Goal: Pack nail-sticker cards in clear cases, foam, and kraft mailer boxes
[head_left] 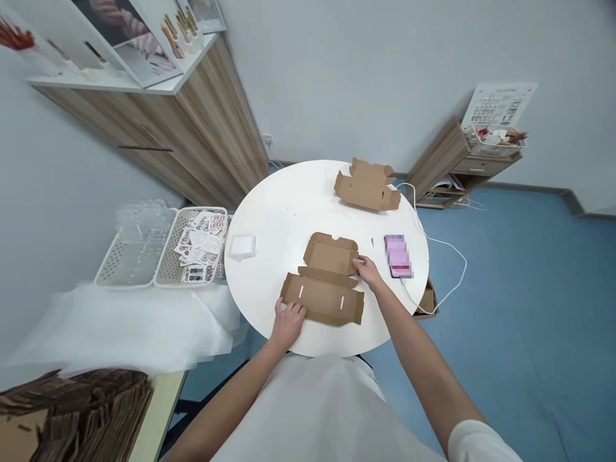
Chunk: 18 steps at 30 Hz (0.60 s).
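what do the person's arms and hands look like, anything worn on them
The left hand and the right hand are bare, with no gloves, and no rings or watch that can be made out. Both forearms are uncovered. A short white sleeve shows on the right upper arm. The left arm is uncovered as far as the frame reaches. The sleeve matches the white top.

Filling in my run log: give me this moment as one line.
left hand: touching unfolded cardboard box, near-left end | right hand: touching its right edge | phone: right of box | second box: farther back

Pale walls, blue floor (520, 308), wood cabinet (192, 135), round white table (289, 212).
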Motion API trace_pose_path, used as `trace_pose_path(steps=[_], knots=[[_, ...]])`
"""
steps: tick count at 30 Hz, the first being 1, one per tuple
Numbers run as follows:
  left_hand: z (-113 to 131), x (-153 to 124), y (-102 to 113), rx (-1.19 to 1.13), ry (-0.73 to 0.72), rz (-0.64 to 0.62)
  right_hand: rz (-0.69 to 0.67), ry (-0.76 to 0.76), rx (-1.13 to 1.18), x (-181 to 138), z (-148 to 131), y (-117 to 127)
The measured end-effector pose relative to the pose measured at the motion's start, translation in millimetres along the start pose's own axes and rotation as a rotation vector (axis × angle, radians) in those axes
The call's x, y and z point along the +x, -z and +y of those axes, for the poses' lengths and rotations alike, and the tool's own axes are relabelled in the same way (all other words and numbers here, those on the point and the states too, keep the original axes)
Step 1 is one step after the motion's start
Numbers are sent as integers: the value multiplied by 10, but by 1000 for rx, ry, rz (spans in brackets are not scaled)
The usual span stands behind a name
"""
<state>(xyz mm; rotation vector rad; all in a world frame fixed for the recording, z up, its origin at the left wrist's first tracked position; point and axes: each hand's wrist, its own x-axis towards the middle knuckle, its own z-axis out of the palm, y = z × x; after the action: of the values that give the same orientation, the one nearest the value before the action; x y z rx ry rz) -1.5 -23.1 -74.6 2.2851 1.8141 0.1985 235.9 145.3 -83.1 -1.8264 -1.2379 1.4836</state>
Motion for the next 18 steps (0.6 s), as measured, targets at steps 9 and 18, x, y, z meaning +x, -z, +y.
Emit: trace_pose_path(steps=[9,18], knots=[[325,82,-85,26,99,-48,-79,85,-58,311,124,-54],[233,373,187,63,98,-85,-141,206,-90,281,62,-115]])
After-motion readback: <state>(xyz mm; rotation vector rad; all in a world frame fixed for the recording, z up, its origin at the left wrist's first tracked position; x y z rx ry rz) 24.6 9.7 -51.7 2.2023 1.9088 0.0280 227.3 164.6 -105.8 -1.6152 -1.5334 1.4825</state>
